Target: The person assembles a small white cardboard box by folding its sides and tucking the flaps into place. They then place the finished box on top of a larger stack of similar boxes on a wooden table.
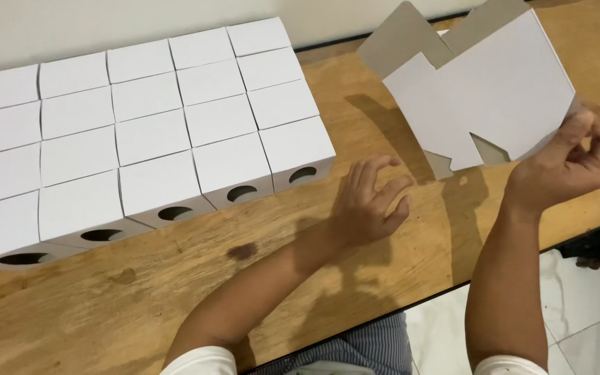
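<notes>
The right hand (581,156) pinches the lower right edge of a flat, unfolded white cardboard box blank (494,97) with notched flaps and a grey inner face, held tilted above the glossy, knotted wooden bench (397,264); the left hand (369,205) hovers over the bench, fingers loosely curled, holding nothing; to its left stand rows of smooth, folded white cardboard boxes (147,132), the front ones showing oval cut-outs.

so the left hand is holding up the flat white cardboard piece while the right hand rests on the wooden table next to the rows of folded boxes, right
Not quite: the hands are swapped. In the head view, the right hand holds up the flat white cardboard piece, while the left hand rests with curled fingers on the wooden table next to the rows of folded boxes.
</notes>
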